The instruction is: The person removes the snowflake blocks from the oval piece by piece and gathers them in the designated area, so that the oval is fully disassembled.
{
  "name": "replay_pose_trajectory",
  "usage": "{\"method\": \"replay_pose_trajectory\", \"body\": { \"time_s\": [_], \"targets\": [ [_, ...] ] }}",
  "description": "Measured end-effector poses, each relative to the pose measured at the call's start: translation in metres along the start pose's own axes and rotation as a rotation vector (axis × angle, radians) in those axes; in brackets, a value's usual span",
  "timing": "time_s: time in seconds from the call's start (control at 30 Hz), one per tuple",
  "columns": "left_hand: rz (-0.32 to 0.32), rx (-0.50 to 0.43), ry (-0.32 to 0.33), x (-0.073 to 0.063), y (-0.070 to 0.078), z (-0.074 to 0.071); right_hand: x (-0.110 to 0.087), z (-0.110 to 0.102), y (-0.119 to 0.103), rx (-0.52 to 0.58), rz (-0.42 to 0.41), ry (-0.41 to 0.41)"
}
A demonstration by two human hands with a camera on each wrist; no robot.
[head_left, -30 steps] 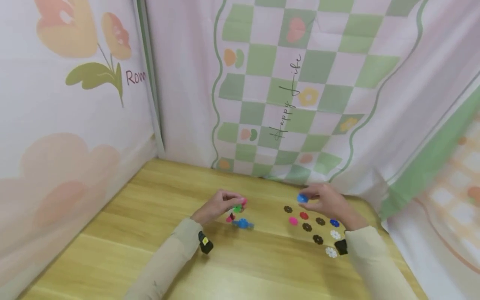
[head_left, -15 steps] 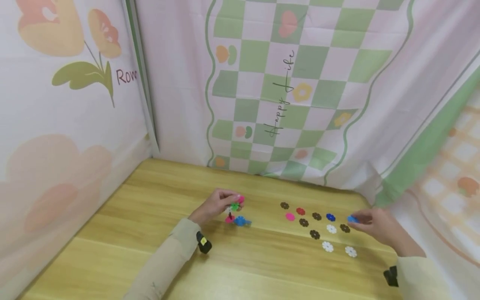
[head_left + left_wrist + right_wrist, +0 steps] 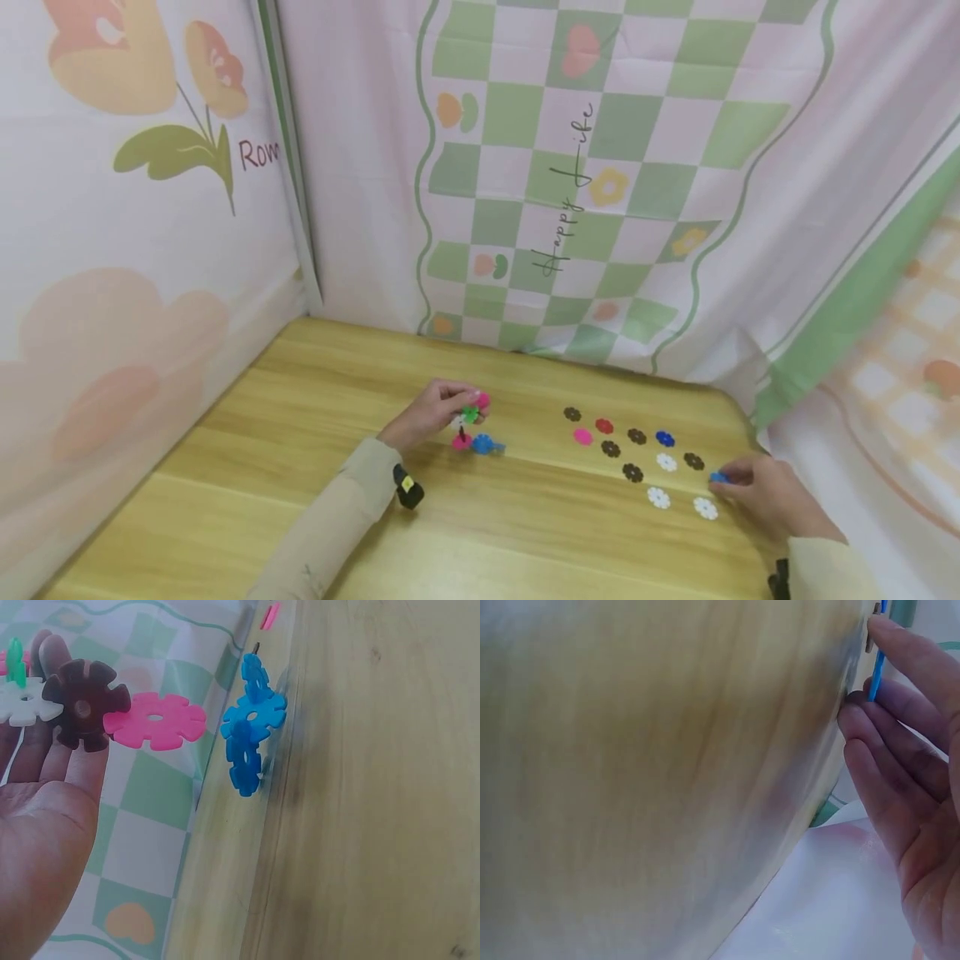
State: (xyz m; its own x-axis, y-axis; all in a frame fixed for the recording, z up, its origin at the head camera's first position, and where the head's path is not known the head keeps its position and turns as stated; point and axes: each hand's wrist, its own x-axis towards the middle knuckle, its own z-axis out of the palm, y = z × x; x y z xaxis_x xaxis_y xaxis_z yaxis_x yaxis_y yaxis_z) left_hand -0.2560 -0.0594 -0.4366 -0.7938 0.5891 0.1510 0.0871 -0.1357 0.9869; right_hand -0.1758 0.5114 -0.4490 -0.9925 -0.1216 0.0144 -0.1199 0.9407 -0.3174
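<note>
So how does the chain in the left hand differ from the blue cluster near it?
Colour: the chain mixes pink, green, white and brown, while the blue cluster is blue throughout.
Support: the chain is held up by the left hand, while the blue cluster is in neither hand and appears to rest on the table.
Both are notched, flower-shaped pieces slotted together.

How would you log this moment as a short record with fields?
Left hand: pinches a chain of flower-shaped pieces
Chain colours: pink, green, white, dark brown, pink
Right hand: pinches a blue piece, right of the loose ones
Blue joined pieces: near the chain, apart from it in the left wrist view
Loose on the table: five brown pieces, three white pieces, one red piece, one pink piece, one dark blue piece
</note>
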Motion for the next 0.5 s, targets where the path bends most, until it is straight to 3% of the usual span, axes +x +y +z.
{"method": "replay_pose_trajectory", "body": {
  "time_s": [0.23,0.33,0.5],
  "targets": [
    [-0.01,0.016,0.025,0.002,0.0,0.0,0.004,-0.008,-0.007,-0.019,-0.01,-0.03],
    [-0.007,0.025,0.029,0.003,0.001,0.002,0.006,-0.017,-0.02,-0.013,-0.026,-0.019],
    [-0.003,0.053,0.027,0.005,0.001,0.004,0.021,-0.025,-0.068,-0.035,-0.196,0.089]
  ]
}}
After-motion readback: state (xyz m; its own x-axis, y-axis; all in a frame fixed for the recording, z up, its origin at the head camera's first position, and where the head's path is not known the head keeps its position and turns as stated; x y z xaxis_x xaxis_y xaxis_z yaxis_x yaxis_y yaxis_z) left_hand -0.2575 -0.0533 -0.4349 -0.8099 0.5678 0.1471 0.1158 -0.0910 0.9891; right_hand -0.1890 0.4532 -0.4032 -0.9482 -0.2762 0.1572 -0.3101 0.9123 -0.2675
